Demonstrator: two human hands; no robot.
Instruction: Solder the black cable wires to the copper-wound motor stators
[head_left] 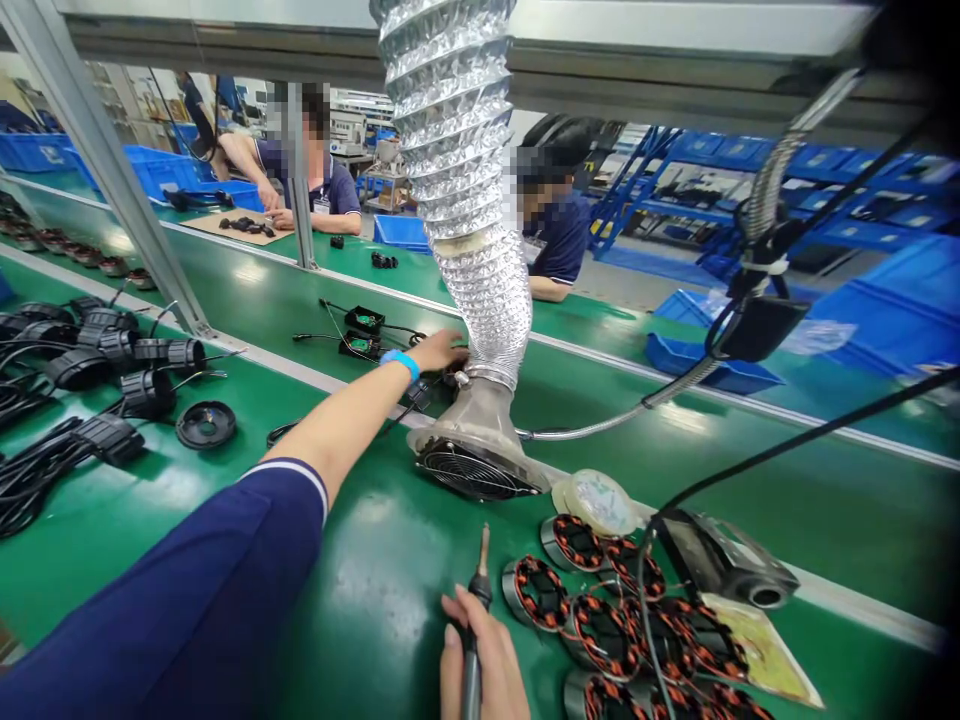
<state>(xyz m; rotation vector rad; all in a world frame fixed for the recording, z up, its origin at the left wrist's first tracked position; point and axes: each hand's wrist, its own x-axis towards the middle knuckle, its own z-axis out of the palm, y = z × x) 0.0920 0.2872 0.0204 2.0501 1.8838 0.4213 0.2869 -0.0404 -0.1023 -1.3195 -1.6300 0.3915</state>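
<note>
Pinching soldering iron point(481, 590): right fingers point(490, 634); left fingers point(448, 345) unclear; black cases point(375, 352) hold green boards point(363, 343).

Here's a short navy sleeve point(187, 570), white stripes along its cuff point(300, 466), and there's a bright blue band point(401, 364) around the left wrist point(411, 357); both hands are bare.

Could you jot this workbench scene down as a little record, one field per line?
Right hand: holds a soldering iron, tip pointing away from the person
Left hand: reaches to the silver duct's edge; whether it grips anything is unclear
Left wrist: blue wristband
Duct end: fan grille
Right of iron: motor stators with orange windings
Bench left: black cables, round black housings
Across bench: two people in navy shirts
</note>
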